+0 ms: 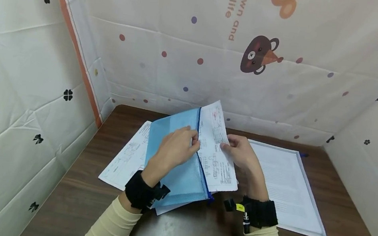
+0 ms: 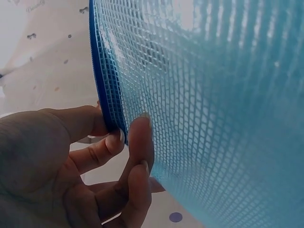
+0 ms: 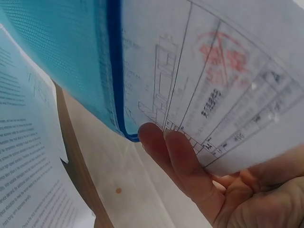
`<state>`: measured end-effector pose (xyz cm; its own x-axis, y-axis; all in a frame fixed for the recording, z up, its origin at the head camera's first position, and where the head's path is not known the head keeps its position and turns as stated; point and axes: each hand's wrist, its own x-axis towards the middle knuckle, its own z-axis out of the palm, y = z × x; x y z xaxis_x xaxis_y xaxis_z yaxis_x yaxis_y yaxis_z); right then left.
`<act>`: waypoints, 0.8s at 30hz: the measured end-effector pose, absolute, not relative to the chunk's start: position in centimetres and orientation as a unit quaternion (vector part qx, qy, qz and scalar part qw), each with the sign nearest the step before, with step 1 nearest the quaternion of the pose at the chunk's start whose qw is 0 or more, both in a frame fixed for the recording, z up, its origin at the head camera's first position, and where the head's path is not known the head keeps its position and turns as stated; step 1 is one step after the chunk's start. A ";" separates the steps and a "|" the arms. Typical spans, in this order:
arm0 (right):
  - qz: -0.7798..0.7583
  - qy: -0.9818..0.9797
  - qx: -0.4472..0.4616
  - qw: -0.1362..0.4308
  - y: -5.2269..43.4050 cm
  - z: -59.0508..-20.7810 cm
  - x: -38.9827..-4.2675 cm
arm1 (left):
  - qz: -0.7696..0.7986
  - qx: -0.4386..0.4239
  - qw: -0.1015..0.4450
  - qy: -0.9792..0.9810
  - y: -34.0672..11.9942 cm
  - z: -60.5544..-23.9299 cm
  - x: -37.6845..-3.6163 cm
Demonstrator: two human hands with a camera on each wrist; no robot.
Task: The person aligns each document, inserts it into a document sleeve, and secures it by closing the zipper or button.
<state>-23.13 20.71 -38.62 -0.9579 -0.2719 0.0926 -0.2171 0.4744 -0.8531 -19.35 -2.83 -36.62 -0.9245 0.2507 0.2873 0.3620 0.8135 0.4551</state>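
The blue mesh pouch [image 1: 177,160] is held tilted up off the tabletop [image 1: 194,235], near its middle. It is see-through netting with a darker blue zipper edge running along its right side. The left hand [image 1: 174,148] pinches that edge between thumb and fingertips. A printed sheet [image 1: 217,148], bearing tables and a red stamp, sticks out of the pouch on the zipper side. The right hand [image 1: 242,153] holds this sheet by its right edge, fingers curled under it.

To the left of the pouch, more printed papers [image 1: 125,157] lie flat, partly beneath it. To the right of the pouch lies a clear folder [image 1: 291,189] with a page of text inside.

The left wrist view shows the mesh weave [image 2: 213,118] and the fingers [image 2: 140,142] closed on the zipper edge, detail lost in the head view. The right wrist view shows the sheet's underside [image 3: 213,85], the stamp, and two fingers [image 3: 171,156] supporting it beside the zipper edge.
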 end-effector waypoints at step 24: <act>-0.508 0.842 -0.161 0.082 18.5 -39.3 -23.0 | -0.280 -0.171 0.126 -0.936 -1.9 -36.7 -18.9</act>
<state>-23.01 18.45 -39.26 -0.9347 -0.3546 0.0258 -0.1879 0.4310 -0.8826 -18.88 -1.90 -36.75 -0.9098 0.2500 0.3314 0.3910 0.7842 0.4819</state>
